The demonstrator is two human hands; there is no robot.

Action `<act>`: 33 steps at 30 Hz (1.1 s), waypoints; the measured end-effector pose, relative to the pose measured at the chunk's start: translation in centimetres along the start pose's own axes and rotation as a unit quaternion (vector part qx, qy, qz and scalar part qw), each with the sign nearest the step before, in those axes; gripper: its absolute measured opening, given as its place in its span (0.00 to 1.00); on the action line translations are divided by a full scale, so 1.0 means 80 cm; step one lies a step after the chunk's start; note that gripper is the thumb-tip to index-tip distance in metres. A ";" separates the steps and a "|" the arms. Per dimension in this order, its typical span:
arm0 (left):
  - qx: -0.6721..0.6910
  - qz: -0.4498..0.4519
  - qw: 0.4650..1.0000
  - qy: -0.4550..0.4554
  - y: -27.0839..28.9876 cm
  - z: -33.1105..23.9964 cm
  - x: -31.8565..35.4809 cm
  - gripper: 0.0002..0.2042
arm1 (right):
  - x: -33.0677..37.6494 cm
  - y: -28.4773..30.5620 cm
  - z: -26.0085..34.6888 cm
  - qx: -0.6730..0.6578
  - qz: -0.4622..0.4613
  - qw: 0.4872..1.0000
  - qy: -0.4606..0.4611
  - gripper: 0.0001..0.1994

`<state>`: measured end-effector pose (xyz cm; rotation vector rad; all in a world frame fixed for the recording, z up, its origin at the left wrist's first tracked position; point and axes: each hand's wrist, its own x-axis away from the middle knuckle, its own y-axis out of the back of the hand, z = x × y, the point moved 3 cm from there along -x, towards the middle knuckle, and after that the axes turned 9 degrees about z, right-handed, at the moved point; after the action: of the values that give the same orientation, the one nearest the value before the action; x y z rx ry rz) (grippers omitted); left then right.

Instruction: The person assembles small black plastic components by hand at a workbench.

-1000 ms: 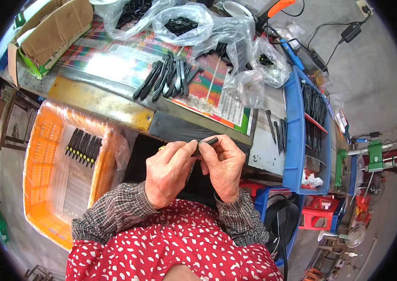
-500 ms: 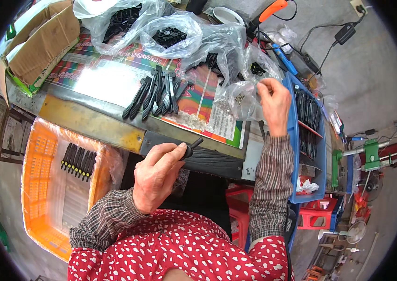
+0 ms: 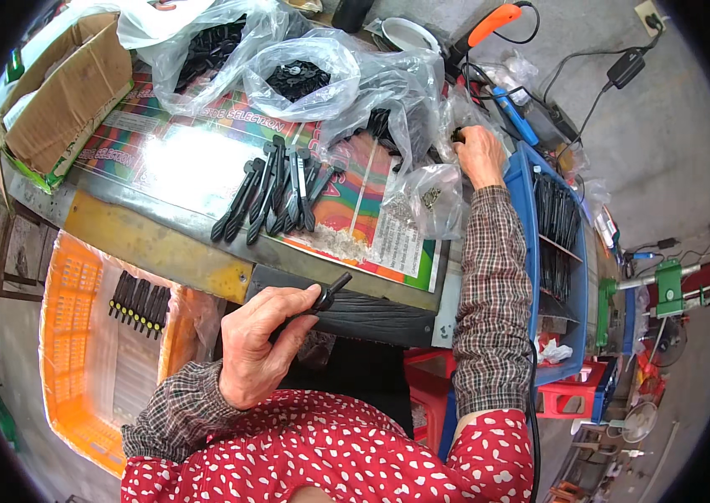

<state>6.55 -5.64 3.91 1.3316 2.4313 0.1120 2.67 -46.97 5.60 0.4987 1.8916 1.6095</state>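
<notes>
My left hand [image 3: 261, 342] is closed, with the thumb and forefinger pinching a small black part [image 3: 331, 292] that has a thin stem pointing up and right. It is held above the near edge of the bench. My right hand [image 3: 480, 156] reaches far right to the mouth of a clear plastic bag [image 3: 470, 113] with dark pieces inside. Its fingers are bent together there, and the tips are partly hidden. Nearby lies another clear bag [image 3: 440, 210] with small brass-coloured pieces. A bunch of long black handle-like pieces [image 3: 275, 189] rests on the bench.
An orange basket [image 3: 61, 335] at left holds a row of black pieces with yellow ends. On the right, a blue bin [image 3: 531, 243] contains many black strips. Clear bags of black parts [image 3: 299, 77], a cardboard box [image 3: 70, 92] and an orange-handled tool [image 3: 493, 25] are at the back.
My right hand has moved away from me, from above the bag of brass-coloured pieces to the bag of dark pieces. My left hand is slightly lower and further left, still holding the black part.
</notes>
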 end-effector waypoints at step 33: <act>0.469 0.025 0.865 0.179 -0.013 0.009 0.023 0.09 | 0.254 0.101 0.165 -0.688 0.091 0.718 0.046 0.06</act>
<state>5.08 -4.77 2.47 1.8645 2.8798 -1.0304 -4.67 -22.68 8.32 -0.0922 0.2481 2.6103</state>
